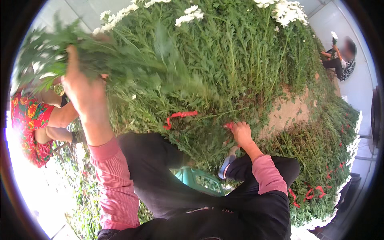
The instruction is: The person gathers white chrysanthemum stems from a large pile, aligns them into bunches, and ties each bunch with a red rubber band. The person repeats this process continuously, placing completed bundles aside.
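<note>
At the upper left my left hand [85, 87] grips a bunch of leafy green flower stems [120, 57], blurred by motion, with white blooms towards its left end. Low over the greenery right of centre, my right hand [242, 133] has its fingers closed on a piece of red tie material [229, 125]. Another red strip [184, 114] lies on the leaves left of that hand. In front of me spreads a large heap of cut stems [240, 57], with white chrysanthemum-like blooms [189, 15] along its far edge.
A green plastic stool [198, 180] is beneath me. Bare ground [288, 111] shows right of centre. Tied bunches with red ties [319, 192] lie at the right. A person in a red floral garment [33, 114] is close at the left; another person [345, 61] sits far right, holding white-flowered stems.
</note>
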`<state>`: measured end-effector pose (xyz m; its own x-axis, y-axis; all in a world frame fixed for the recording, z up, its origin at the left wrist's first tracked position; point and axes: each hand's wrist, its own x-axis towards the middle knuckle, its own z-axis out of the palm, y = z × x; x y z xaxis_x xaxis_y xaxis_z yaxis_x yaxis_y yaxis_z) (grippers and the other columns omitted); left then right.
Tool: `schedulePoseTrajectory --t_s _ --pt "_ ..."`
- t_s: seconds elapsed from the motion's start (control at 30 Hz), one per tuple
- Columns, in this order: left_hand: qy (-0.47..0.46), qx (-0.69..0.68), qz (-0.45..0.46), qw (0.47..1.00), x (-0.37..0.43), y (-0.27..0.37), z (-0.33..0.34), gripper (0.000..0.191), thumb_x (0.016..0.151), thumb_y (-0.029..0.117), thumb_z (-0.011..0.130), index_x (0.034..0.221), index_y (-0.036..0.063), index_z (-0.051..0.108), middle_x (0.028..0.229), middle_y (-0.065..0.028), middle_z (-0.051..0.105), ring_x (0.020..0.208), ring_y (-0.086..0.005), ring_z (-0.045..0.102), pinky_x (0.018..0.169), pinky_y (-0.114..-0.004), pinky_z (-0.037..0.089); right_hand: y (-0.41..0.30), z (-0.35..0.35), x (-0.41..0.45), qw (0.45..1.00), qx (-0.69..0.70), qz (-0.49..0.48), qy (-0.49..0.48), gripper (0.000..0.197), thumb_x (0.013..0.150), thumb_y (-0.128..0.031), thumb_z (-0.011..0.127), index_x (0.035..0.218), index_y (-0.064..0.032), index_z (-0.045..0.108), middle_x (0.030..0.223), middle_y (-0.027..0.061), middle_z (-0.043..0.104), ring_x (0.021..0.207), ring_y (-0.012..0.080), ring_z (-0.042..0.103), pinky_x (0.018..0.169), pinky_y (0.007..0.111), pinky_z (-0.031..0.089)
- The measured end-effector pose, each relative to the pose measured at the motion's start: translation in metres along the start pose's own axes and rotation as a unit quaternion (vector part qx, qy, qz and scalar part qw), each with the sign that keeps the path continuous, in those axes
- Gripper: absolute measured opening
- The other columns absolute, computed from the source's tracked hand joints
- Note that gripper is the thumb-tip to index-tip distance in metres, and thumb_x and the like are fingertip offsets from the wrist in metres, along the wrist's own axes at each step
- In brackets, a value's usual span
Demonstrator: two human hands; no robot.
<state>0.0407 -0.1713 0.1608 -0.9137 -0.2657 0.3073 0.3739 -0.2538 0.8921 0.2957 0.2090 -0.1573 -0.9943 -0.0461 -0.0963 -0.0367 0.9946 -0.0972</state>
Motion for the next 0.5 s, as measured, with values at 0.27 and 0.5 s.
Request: schedulePoseTrajectory --t_s 0.27,0.5 --pt "-0.036 0.476 0.273 0.835 -0.055 0.07 -0.021 0.043 0.103 0.004 0.047 0.144 -0.0086 0.043 0.135 -0.022 0.06 0.114 -0.0254 0.066 0.093 -0.034 0.058 -0.251 0.091 0.052 0.946 0.32 0.038 -0.016 0.04 0.091 -0.028 0.068 0.124 -0.0093 0.059 0.103 0.0219 0.067 0.099 0.0436 0.063 0.083 0.052 0.052" --pt "0.041 0.379 0.295 0.876 -0.077 0.145 -0.038 0.043 0.104 0.01 0.048 0.144 -0.0062 0.043 0.135 -0.0196 0.06 0.117 -0.0299 0.065 0.099 -0.04 0.056 -0.27 0.093 0.012 0.903 0.413 -0.025 -0.115 0.028 0.091 -0.021 0.064 0.117 -0.0096 0.062 0.106 0.022 0.066 0.102 0.0451 0.062 0.085 0.052 0.051"
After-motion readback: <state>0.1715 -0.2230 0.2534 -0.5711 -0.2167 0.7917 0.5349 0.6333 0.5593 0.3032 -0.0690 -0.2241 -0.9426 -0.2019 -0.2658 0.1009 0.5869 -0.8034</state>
